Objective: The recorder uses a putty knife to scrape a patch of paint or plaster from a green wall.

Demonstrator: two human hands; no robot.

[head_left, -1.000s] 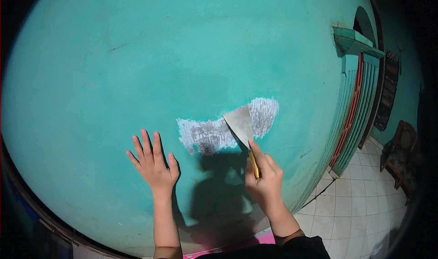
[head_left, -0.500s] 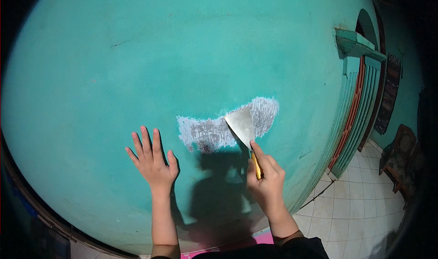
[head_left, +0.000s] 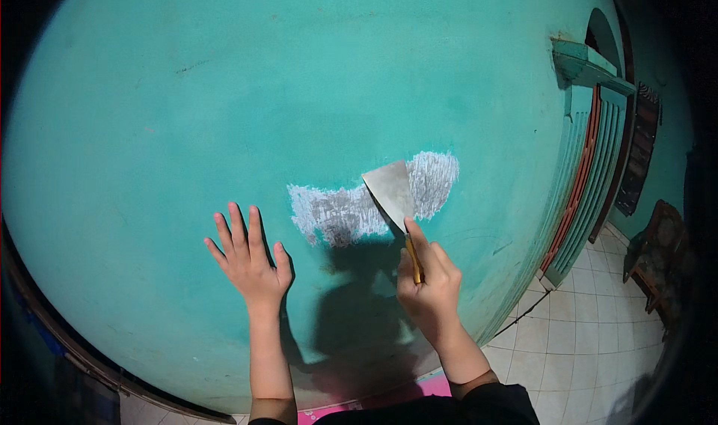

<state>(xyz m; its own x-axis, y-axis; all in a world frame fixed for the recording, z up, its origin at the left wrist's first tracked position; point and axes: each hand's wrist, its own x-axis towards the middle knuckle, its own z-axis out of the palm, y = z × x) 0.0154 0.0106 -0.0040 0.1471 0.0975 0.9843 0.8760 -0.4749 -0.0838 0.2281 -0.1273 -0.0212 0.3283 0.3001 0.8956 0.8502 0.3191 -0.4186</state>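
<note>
A green painted wall (head_left: 247, 118) fills most of the view, with a scraped whitish-grey patch (head_left: 329, 208) at its middle. My right hand (head_left: 431, 283) is closed round the yellow-brown handle of a scraper (head_left: 390, 189), its index finger stretched along the neck. The wide metal blade lies over the patch, its far edge at the patch's upper border. To the left of the patch, my left hand (head_left: 254, 268) rests flat against the wall, fingers spread, holding nothing.
A fluted green pillar (head_left: 587, 178) with a ledge stands at the right. Beyond it are a white tiled floor (head_left: 568, 328) and a dark wooden chair (head_left: 662, 253). A pink surface (head_left: 419, 390) shows at the wall's foot. My shadow falls below the patch.
The scraper and my right hand have shifted slightly up and to the left across the patch. My left hand stays in place on the wall.
</note>
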